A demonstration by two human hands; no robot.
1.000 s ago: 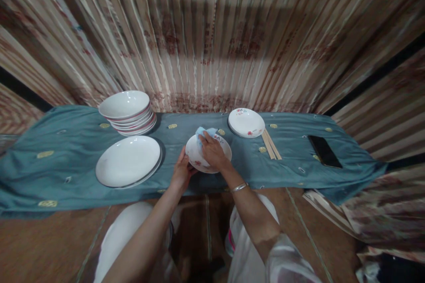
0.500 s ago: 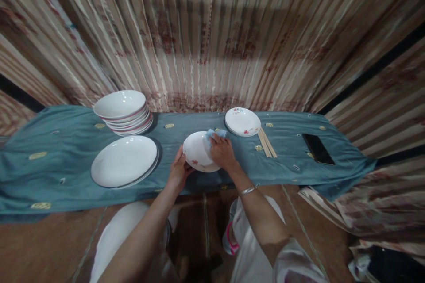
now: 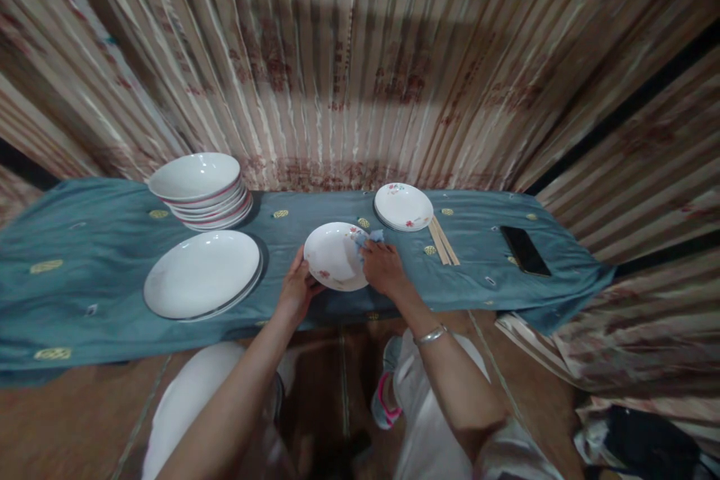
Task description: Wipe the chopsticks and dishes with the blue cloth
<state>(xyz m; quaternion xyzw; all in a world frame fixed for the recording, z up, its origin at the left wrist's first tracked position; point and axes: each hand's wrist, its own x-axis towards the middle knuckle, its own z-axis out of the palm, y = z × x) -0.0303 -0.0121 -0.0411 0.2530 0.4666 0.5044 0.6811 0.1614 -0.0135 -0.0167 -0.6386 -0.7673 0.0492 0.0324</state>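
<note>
Pleated beige curtains [image 3: 315, 37] with reddish-brown print hang behind the bench [image 3: 478, 214], which is draped in teal cloth [image 3: 112, 229] with yellow motifs. Dark bars [image 3: 619, 115] slant at both sides. Pale seams [image 3: 344, 382] cross the brown floor [image 3: 73, 420]; the light is dim.

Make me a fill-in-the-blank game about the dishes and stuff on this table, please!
1. The ____ hand grips the flowered plate on the side nearer the stacked bowls.
2. The right hand holds a light ____ cloth.
3. The smartphone is coloured ____.
4. Of the bowls and the smartphone, the ____ is farther right.

Missing words: left; blue; black; smartphone.
</note>
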